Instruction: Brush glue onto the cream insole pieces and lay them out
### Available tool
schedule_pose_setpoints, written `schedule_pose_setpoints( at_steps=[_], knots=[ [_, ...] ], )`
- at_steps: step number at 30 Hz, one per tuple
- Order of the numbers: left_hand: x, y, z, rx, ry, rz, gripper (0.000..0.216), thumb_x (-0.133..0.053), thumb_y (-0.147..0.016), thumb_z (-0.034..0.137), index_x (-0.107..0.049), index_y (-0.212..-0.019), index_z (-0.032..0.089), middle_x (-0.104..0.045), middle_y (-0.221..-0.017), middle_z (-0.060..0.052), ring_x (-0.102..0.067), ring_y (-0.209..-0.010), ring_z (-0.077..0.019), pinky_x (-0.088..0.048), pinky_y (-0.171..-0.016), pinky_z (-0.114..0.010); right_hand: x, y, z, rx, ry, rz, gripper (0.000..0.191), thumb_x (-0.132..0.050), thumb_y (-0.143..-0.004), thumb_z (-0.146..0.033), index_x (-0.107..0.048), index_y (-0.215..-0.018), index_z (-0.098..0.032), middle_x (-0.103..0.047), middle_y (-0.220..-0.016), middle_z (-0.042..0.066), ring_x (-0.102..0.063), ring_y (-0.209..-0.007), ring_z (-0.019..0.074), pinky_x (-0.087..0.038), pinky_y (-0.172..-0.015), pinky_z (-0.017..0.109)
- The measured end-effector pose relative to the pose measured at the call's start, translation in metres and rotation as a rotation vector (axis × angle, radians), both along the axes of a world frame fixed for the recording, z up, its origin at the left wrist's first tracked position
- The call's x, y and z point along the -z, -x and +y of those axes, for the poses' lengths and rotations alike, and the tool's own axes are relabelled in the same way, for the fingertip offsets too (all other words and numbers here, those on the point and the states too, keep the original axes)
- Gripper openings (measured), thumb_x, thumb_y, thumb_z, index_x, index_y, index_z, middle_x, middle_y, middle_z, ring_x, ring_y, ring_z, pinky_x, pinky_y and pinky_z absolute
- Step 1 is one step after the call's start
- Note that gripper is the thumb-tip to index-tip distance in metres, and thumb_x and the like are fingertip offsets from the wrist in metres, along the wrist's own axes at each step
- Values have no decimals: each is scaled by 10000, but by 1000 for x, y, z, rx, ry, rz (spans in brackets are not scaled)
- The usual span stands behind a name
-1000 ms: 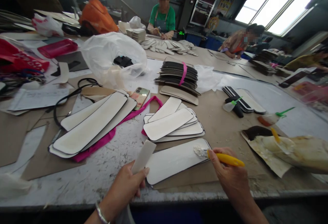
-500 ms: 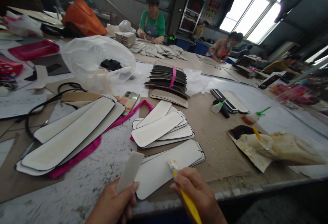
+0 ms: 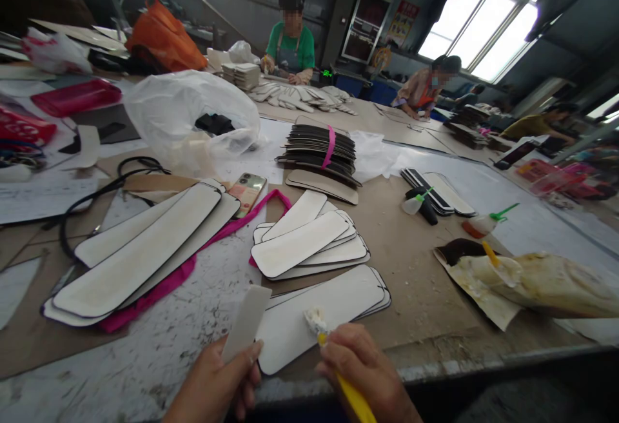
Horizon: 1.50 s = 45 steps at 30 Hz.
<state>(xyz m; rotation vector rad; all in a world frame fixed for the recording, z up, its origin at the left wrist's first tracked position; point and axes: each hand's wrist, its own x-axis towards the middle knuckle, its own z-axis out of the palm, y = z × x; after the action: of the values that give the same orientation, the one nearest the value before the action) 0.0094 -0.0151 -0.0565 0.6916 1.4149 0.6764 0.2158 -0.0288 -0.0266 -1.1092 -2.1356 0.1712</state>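
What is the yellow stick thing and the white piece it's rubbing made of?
The brush in the right hand looks like glossy yellow plastic, with clumped whitish bristles that look sticky with paste. The flat panel seems to be matte white board or leather-like sheet with a thin black edge; which one is unclear.

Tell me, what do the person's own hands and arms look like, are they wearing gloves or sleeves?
No gloves. Both the left hand and the right hand are bare, with short, plain fingernails. No sleeves show either: the bit of each wrist and forearm in view at the bottom edge is uncovered. No ring, watch or bracelet can be seen in this picture.
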Motion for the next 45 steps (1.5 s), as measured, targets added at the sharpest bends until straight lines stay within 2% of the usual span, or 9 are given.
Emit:
schedule_pose_setpoints(
  at_steps=[5,11,17,22,25,31,36,42,45],
  knots=[
    [-4,3,2,72,-2,-1,349,-556,-626,477,-495,-488,163,-514,-323,20,-436,-283,-88,-338,-314,-195,-5,-11,6,125,-40,-108,215,-544,-770,-82,-574,-964,-171,-600,-824,92,-564,-828,197,-502,-713,289],
    [-13,3,4,104,-1,-10,307,-528,-624,458,-474,-531,170,-509,-339,30,-444,-307,-90,-353,-335,-202,-1,29,-2,-133,26,38,102,-549,-767,-81,-561,-845,-147,-575,-731,61,-541,-726,150,-501,-656,234],
    [-13,4,2,137,0,-20,272,-481,-679,414,-474,-569,165,-510,-362,33,-454,-319,-89,-366,-352,-206,1,27,2,-13,5,-5,199,-573,-749,-73,-568,-925,-167,-592,-792,75,-557,-798,173,-495,-691,258],
    [-16,4,3,141,-15,-10,252,-464,-690,391,-468,-574,167,-500,-365,38,-461,-326,-92,-360,-350,-203,-2,42,-3,-120,114,141,122,-544,-784,-135,-561,-888,-197,-603,-747,46,-582,-728,151,-505,-657,239],
    [-16,5,3,140,-10,-17,263,-459,-696,392,-476,-567,163,-511,-374,30,-461,-325,-89,-362,-355,-204,-12,29,-3,-67,164,138,169,-568,-769,-164,-557,-928,-218,-637,-775,36,-606,-773,160,-516,-681,238],
    [-14,7,4,128,22,-56,292,-481,-682,421,-482,-543,165,-507,-357,29,-451,-312,-87,-364,-346,-201,-25,-39,11,352,-30,-71,133,-528,-795,-251,-592,-904,-210,-637,-852,55,-609,-811,186,-504,-741,298],
    [-12,5,4,111,19,-31,306,-515,-671,441,-484,-541,165,-532,-358,23,-463,-312,-89,-368,-345,-194,-11,-68,21,301,-78,-225,155,-518,-802,-192,-577,-945,-196,-598,-880,72,-586,-841,186,-487,-775,325],
    [-7,1,2,42,3,-41,308,-541,-658,435,-472,-506,176,-503,-319,37,-430,-273,-85,-331,-311,-187,3,-52,13,138,-19,-207,277,-556,-764,-103,-558,-1022,-204,-596,-892,81,-567,-890,192,-499,-752,303],
    [-9,1,2,34,3,-30,301,-545,-656,432,-471,-510,179,-506,-323,39,-428,-273,-86,-332,-313,-191,3,-49,11,147,-38,-170,284,-569,-752,-101,-573,-1018,-200,-604,-881,80,-569,-884,199,-501,-741,303]
  ],
)
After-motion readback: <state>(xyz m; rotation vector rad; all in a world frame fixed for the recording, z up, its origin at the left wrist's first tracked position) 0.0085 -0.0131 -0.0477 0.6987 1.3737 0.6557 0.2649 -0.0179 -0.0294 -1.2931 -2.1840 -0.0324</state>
